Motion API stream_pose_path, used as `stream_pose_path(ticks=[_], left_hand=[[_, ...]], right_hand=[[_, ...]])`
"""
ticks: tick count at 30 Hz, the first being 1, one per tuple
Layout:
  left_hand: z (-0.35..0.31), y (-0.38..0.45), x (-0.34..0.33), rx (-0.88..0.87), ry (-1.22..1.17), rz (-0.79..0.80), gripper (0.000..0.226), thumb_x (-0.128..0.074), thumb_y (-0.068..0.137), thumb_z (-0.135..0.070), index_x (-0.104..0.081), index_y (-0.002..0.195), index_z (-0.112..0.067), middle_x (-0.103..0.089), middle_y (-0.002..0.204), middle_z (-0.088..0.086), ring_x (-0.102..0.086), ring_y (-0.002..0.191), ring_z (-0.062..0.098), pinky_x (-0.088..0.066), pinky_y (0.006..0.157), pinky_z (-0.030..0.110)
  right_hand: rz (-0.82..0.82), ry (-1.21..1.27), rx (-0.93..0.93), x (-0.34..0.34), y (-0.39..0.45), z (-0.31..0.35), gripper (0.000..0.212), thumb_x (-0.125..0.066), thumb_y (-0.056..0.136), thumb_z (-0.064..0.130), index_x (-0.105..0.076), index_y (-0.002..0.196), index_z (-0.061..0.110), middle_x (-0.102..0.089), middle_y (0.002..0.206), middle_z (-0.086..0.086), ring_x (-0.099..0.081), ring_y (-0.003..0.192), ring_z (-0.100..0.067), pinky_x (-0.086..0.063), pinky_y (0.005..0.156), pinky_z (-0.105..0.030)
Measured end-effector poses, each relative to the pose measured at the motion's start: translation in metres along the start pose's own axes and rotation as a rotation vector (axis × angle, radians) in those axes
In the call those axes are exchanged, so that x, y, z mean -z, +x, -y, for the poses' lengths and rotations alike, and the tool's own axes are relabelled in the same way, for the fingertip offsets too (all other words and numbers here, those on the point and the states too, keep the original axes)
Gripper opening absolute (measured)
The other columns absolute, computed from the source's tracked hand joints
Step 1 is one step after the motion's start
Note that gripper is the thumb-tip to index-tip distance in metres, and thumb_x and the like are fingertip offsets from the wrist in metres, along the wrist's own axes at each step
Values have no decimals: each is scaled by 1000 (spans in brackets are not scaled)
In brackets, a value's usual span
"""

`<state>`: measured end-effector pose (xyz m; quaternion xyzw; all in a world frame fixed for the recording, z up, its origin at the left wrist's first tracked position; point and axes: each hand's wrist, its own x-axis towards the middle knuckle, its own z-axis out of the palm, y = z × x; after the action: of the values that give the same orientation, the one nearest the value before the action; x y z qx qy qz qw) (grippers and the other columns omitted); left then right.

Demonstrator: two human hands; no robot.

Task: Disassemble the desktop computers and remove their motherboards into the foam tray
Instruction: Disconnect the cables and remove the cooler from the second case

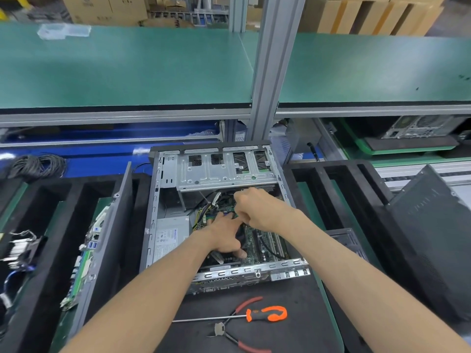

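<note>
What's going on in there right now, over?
Both hands inside open grey metal computer case. Left hand flat on green motherboard; right hand curled near cables. Orange-handled screwdriver unused.

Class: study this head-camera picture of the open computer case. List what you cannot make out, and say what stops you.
- What the right hand grips: hidden by its own curled fingers, head view.
- The motherboard under the left hand: covered by both hands.
- Text on the power supply label: too small.
- The pliers: handle end cut off by the bottom edge.
- The second computer under the shelf: shadowed, partly hidden.
</note>
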<state>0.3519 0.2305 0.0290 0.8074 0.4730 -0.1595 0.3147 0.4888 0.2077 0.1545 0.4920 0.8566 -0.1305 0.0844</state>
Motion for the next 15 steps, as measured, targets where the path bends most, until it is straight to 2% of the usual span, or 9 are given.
stream_pose_path(ticks=[2,3,5,6,8,10,12,15], left_hand=[[-1,-1,1,2,-12,4,110,-81,65,-56,-18,153,-35,-26,158,6,-16,142,40,-21,113,60],[-1,-2,2,4,-23,10,110,-82,65,-55,-19,153,-34,-25,159,7,-14,144,40,-20,114,61],[-2,-3,3,6,-33,18,111,-82,67,-54,-17,154,-30,-23,160,6,-10,146,41,-15,116,60],[-3,-4,3,6,-29,17,114,-82,67,-54,-14,155,-32,-21,161,7,-9,147,41,-14,116,60],[-4,-5,4,4,-14,13,117,-81,66,-54,-9,156,-36,-19,162,9,-9,147,39,-15,116,59],[-4,-5,4,-2,-2,7,115,-81,67,-55,-12,156,-35,-22,161,8,-13,144,38,-18,114,58],[-5,-6,4,-10,4,0,113,-81,67,-56,-14,156,-33,-24,160,6,-16,142,38,-20,114,58],[-4,-7,4,-13,-8,-5,114,-81,68,-54,-12,156,-34,-24,160,4,-17,142,38,-20,114,58]], right_hand=[[-35,1,-33,-2,0,-1,19,-65,77,4,-53,83,18,-42,94,1,-54,79,-27,-39,62,-34],[-65,-6,-84,-3,2,-1,18,-66,81,17,-53,93,16,-41,94,-1,-53,77,-28,-38,60,-35],[-99,-42,-187,-2,4,-1,26,-57,93,38,-52,97,12,-40,84,-4,-51,73,-30,-37,60,-36],[-98,-59,-219,-2,6,0,28,-51,99,38,-51,91,11,-37,77,-3,-50,73,-31,-37,61,-37],[-66,-63,-232,-1,10,0,25,-49,102,24,-44,81,11,-31,72,-2,-55,76,-34,-38,61,-38],[-34,-17,-191,0,11,3,26,-55,96,14,-43,74,9,-38,75,-6,-57,77,-35,-39,58,-37],[-6,-11,-132,3,12,5,15,-61,87,2,-55,74,6,-54,85,-11,-58,76,-33,-45,59,-38],[12,-4,-47,6,11,4,24,-60,75,-11,-63,70,12,-64,93,-10,-61,83,-28,-41,62,-32]])
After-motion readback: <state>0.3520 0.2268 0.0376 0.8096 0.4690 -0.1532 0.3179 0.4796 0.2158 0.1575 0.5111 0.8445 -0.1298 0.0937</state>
